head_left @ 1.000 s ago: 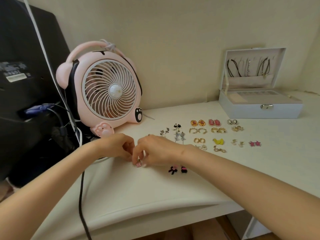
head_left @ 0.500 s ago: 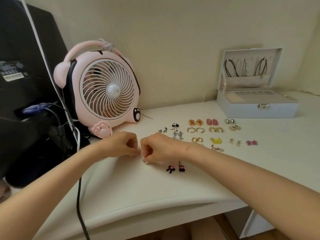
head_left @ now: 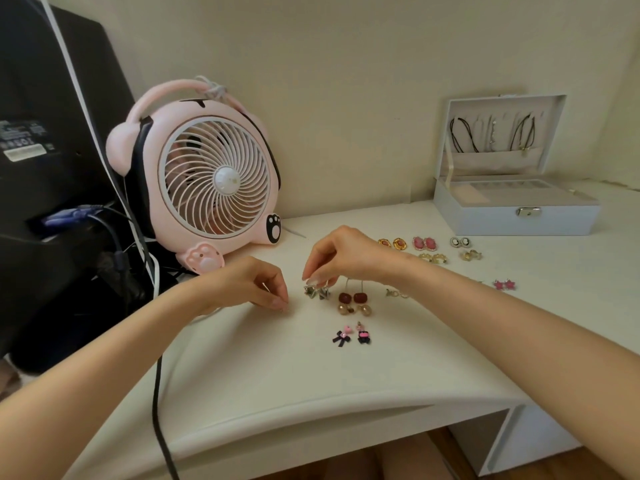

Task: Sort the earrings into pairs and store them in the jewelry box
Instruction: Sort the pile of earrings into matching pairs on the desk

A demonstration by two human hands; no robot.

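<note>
Two silver earrings (head_left: 317, 292) are pinched by right hand (head_left: 343, 259); left hand (head_left: 254, 285) pinches tiny piece (head_left: 282, 309).

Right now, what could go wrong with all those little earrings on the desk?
The right hand pinches the silver star earrings right beside the red drop earrings; it might nudge that pair apart. The black and pink earrings lie nearest the front edge of the desk and could get knocked off.
</note>
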